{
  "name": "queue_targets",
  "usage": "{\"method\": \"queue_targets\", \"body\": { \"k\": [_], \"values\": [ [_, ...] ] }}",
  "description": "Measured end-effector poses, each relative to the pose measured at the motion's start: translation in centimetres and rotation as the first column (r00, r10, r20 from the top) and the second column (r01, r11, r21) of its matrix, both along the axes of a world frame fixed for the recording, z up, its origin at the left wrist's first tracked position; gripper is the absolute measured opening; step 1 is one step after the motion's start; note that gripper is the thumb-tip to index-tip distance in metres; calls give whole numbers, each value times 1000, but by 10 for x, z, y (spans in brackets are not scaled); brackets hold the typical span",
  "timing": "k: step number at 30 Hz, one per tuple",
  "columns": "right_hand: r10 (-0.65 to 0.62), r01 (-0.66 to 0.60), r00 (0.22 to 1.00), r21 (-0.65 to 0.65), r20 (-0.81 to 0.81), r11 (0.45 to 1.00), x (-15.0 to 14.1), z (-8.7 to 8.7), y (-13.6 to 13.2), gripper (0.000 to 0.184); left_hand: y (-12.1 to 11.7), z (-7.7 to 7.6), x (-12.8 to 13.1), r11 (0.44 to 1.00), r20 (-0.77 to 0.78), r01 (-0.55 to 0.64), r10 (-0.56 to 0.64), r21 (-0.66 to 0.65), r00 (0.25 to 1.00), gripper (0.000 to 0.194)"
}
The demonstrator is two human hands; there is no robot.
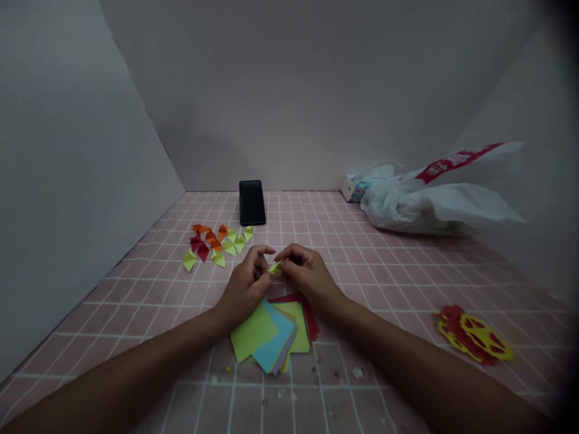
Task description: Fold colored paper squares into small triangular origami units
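My right hand (307, 271) pinches a small folded yellow paper (274, 267) between thumb and fingers. On its other side, the curled fingers and thumb of my left hand (246, 286) close on the paper's left edge; their exact contact is hard to make out. Beneath my wrists lies a fanned stack of square coloured paper (275, 334), with yellow-green, blue, purple and orange sheets. Red sheets (312, 319) stick out at its right, partly hidden by my right hand. Beyond my left hand stand several small folded paper pieces (218, 259) in yellow, orange and red.
A black phone (252, 203) lies toward the back wall. At the back right are a white plastic bag (407, 208) with red print and a small box (349, 188). Red and yellow cut-out shapes (477, 337) lie at the right on the pink checked tablecloth (362, 277).
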State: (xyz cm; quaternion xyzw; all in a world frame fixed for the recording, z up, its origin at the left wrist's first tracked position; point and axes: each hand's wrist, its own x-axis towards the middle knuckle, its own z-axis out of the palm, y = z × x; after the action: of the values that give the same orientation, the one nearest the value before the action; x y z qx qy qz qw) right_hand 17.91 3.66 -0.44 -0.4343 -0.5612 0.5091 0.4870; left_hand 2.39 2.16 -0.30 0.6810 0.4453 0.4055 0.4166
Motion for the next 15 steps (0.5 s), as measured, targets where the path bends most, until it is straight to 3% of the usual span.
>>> {"method": "queue_targets", "body": {
  "k": [7, 15],
  "values": [
    [39, -46, 991, -52, -127, 998, -1, 9, -2, 20, -2, 1, 3, 989, 215, -62, 91, -135, 972, 34],
    [15, -22, 990, -48, -140, 999, -3, 2, -1, 13, -6, 3, 6, 977, 245, -21, 75, -214, 967, 38]
  ]
}}
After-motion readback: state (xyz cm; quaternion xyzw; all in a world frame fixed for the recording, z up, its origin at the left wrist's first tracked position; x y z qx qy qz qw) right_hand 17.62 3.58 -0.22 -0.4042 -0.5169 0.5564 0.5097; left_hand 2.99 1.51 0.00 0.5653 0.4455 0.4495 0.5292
